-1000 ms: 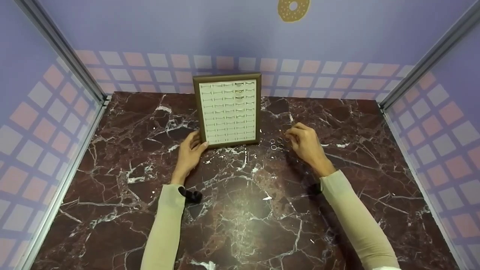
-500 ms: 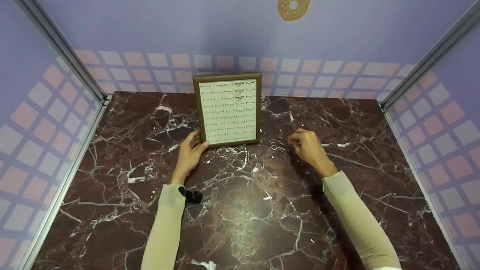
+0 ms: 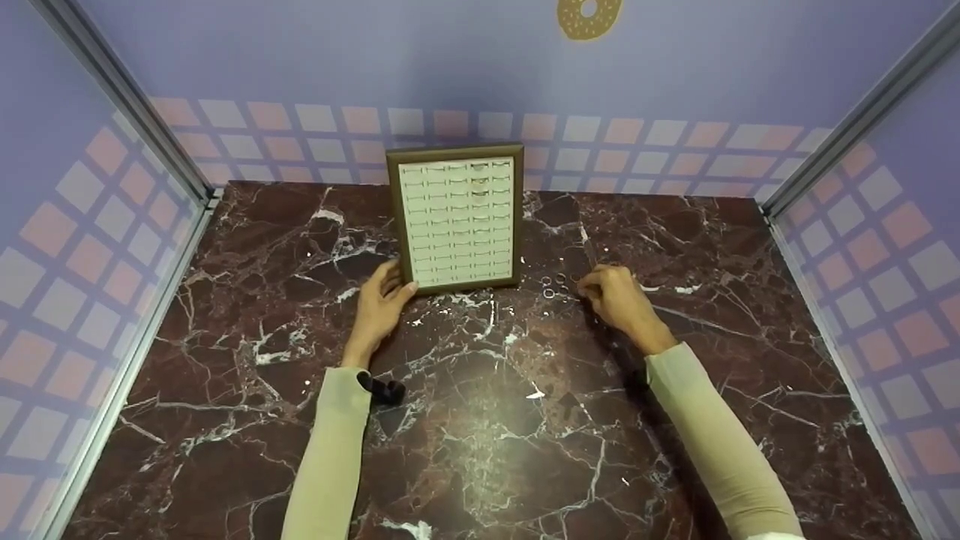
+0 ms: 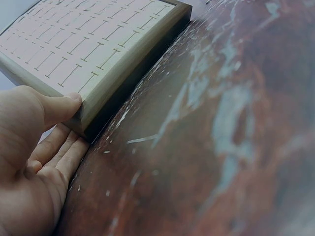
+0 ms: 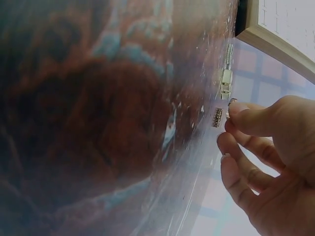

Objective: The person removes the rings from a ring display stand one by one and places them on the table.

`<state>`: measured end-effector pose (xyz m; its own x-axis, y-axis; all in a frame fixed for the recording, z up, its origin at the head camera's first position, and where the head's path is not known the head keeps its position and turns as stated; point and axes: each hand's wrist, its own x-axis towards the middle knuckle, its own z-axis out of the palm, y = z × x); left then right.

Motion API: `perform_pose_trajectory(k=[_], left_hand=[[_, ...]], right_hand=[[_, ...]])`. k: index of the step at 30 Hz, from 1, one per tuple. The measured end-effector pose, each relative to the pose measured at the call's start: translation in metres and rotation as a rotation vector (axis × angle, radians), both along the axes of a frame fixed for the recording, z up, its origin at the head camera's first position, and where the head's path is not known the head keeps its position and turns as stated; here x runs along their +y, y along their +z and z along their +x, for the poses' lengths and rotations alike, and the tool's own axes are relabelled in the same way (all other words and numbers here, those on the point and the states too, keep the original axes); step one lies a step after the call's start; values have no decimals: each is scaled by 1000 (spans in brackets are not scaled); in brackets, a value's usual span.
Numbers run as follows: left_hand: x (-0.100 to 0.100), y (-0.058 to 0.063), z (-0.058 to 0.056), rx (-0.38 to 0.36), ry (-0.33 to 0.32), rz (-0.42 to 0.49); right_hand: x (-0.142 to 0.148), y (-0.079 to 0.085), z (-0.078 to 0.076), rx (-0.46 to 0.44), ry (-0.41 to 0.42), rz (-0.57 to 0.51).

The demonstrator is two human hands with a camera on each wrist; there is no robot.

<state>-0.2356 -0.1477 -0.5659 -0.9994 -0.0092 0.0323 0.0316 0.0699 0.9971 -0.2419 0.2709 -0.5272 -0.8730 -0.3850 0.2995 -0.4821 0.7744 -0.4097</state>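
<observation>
A brown-framed ring display board (image 3: 461, 225) with a white slotted panel stands upright on the table. Several rings sit in its slots near the upper right. My left hand (image 3: 379, 304) grips its lower left corner; the thumb (image 4: 64, 105) lies over the front of the frame, the other fingers behind it. Right of the board, a small cluster of loose rings (image 3: 548, 293) rests on the marble. Beside them my right hand (image 3: 619, 296) pinches a small ring (image 5: 231, 102) between thumb and index finger, mostly covered by the fingertips. Its other fingers (image 5: 241, 182) are loosely bent.
The dark red marble table (image 3: 480, 450) is bounded by a tiled-pattern back wall (image 3: 652, 150) and side walls with metal edge strips (image 3: 142, 375). A black wrist strap (image 3: 382, 390) shows at the left cuff.
My right hand has drawn slightly toward me and to the right, its fingertips lower beside the loose rings. The left hand and the board have stayed put.
</observation>
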Motion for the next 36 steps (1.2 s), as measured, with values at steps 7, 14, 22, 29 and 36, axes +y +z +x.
perform_pose_trajectory(k=[7,14,22,29,36], left_hand=[[1,1,-1,7,-8,-19],[0,1,-1,5,-17,-42],[0,1,-2,5,-10,-24],[0,1,-1,3,-8,-18],[1,-1,-1,8,-1,-6]], right_hand=[[2,-1,-1,-24,5,12],[4,-3,-2,-12,21,27],[5,-4,-2,-19,22,14],[4,-3,-1,-45,-9,15],[-2,3,-1,-32,-5,-2]])
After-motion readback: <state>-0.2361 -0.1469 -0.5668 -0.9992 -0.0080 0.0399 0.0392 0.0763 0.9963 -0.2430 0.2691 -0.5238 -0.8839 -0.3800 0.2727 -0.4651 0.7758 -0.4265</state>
